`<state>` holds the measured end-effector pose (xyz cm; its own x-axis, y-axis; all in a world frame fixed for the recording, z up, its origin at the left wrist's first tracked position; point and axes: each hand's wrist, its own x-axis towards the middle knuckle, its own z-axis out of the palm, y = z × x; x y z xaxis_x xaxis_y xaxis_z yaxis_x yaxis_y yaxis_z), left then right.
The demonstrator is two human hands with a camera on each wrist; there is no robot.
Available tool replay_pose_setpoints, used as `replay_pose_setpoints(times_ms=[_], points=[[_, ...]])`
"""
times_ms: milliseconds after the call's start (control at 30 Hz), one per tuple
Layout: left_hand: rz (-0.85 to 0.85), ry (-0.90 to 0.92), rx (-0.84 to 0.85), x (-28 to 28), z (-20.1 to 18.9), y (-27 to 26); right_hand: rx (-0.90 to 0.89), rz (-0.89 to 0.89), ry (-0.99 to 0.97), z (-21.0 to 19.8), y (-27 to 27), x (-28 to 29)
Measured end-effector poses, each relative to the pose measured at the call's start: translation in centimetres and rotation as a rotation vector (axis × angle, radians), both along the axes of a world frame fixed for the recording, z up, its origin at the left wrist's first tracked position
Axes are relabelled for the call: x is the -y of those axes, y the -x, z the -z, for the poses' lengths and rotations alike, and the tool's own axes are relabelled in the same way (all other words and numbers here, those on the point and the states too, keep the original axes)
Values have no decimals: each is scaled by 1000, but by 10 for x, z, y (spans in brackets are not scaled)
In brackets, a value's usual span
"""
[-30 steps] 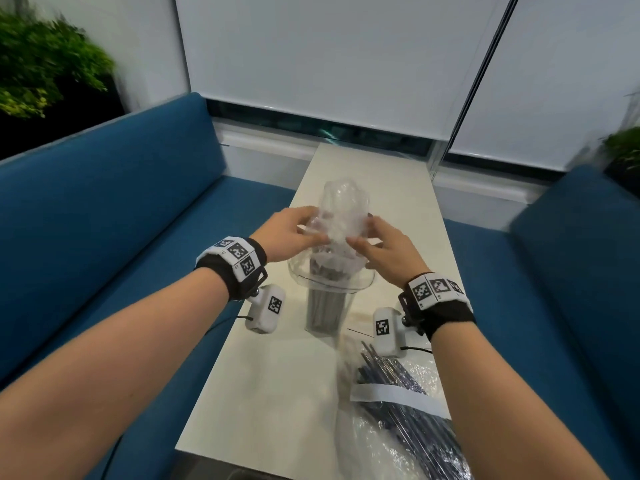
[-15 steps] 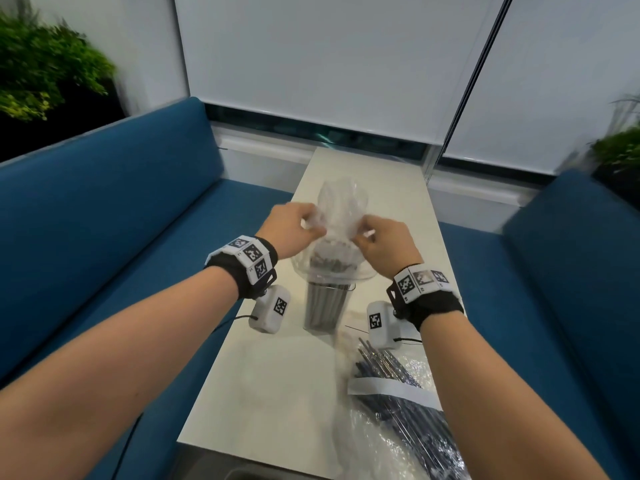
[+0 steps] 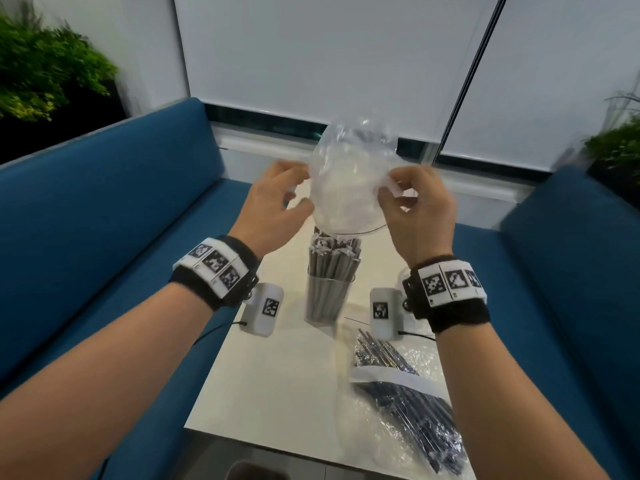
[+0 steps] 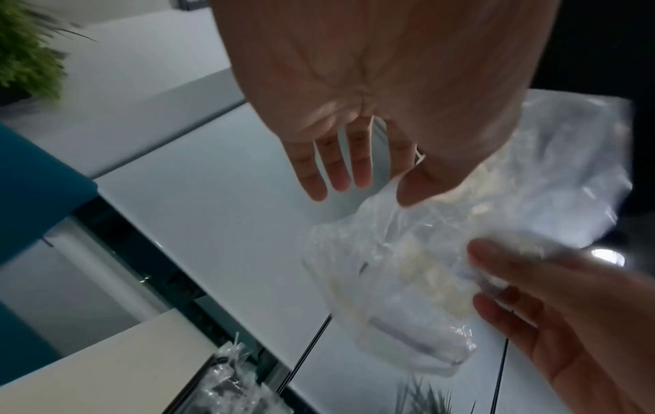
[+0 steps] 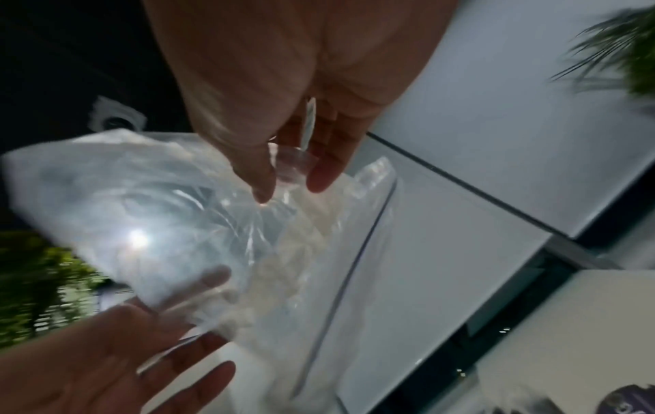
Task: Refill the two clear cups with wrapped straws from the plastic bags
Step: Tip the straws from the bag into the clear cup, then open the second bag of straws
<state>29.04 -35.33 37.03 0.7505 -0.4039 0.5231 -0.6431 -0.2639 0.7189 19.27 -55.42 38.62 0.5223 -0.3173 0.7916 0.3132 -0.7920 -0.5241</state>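
**Clear bag held above a cup of wrapped straws**

Head view: crumpled clear plastic bag (image 3: 349, 181), translucent and whitish, mouth downward, raised directly above clear cup (image 3: 329, 296). Cup upright on pale table (image 3: 277, 382), packed with grey paper-wrapped straws (image 3: 334, 261) rising well past its rim; folded wrapper ends at top. Bag mouth just above straw tips; contact between them not discernible.

Left hand (image 3: 277, 206) at bag's left side, fingers loosely curled; in left wrist view, thumb (image 4: 422, 185) against the film with index finger partly hidden behind it, remaining fingers (image 4: 333, 168) extended and free. Pinch probable, not fully resolved. Right hand (image 3: 420, 206) at bag's right side, thumb and forefinger closed on a fold of film, as seen in right wrist view (image 5: 283, 171).

Second plastic bag (image 3: 398, 410) flat on table, near right, holding dark wrapped straws (image 3: 408, 400) under a white band; lower part cut off by frame edge. Second cup not identifiable in any view. Contents of raised bag hard to judge: pale patches behind film in both wrist views, blurred by motion and glare. Lower portion of cup partly smeared. Blue benches (image 3: 104, 220) either side of table.
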Motion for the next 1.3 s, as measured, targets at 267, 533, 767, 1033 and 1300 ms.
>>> replay_pose_setpoints(times_ms=[267, 533, 767, 1033, 1300], points=[[302, 4, -607, -102, 72, 78, -209, -317, 280, 133, 83, -72], [27, -383, -399, -114, 179, 100, -756, -355, -40, 225, 133, -61], [221, -875, -352, -63, 222, 79, -1347, -320, 263, 245, 90, -88], [233, -800, -114, -53, 210, 64, -995, -68, -277, 210, 136, -17], [339, -575, -73, -29, 150, 115, -1281, 409, -585, 246, 171, 94]])
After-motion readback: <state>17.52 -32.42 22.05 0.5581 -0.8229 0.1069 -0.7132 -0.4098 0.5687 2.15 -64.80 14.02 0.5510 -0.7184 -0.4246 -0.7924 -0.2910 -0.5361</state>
